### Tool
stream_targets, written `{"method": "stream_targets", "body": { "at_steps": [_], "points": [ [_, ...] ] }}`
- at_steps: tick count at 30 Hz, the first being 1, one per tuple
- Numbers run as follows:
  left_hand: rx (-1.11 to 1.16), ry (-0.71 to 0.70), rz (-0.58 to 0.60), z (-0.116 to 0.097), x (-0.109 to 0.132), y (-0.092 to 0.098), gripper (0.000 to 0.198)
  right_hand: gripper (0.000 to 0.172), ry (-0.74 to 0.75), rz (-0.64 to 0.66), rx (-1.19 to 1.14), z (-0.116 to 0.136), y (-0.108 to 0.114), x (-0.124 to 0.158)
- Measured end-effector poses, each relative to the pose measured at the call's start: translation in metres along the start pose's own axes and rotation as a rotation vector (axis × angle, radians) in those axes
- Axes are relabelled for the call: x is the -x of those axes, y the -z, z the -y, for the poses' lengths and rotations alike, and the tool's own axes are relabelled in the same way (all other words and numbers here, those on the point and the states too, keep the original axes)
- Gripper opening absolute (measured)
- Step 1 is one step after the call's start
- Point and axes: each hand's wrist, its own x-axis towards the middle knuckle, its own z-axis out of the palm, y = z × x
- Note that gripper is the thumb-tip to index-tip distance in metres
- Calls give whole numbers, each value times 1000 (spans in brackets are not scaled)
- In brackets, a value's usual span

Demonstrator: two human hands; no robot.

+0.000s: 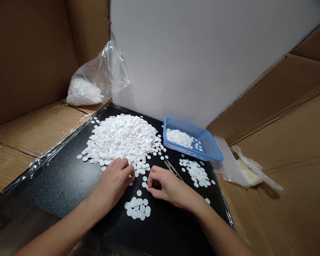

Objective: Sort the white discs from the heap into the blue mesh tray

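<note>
A large heap of small white round discs (122, 137) lies on the black tabletop (61, 188). At the heap's near edge is my left hand (116, 179), its fingers curled inward and closed; what they hold, if anything, is hidden. My right hand (166, 186) is closed in a pinch to the right of it, with the edge of a white disc (147, 186) showing at thumb and fingertip. Closer to me, a small cluster of discs (138, 208) lies between my forearms. Metal tweezers (173, 170) lie just behind my right hand, partly covered by it.
A blue perforated basket (216, 151) holding discs stands at the back right. Loose discs (197, 173) are spread in front of it. A clear bag of discs (85, 90) sits on cardboard at the back left. Plastic bags (252, 170) lie at right. Cardboard walls flank the table.
</note>
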Motion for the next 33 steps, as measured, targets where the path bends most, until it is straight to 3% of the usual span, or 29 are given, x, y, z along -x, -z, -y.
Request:
{"method": "stream_targets", "body": {
  "at_steps": [4,11,18,26,30,33],
  "points": [
    [6,-31,-9,2,1,0,16,13,-7,23,2,-2,2,1],
    [124,-38,-17,3,2,2,17,10,13,-45,12,6,0,-5],
    [417,121,-15,3,6,16,14,23,0,-149,18,3,0,-7],
    [489,199,-11,8,21,17,12,20,-59,-51,-57,14,-4,-4],
    [520,253,-16,8,29,19,14,18,-27,20,-99,20,-9,-1],
    [539,303,-12,6,32,23,15,16,22,1,-90,22,-13,-3]
  ]
}}
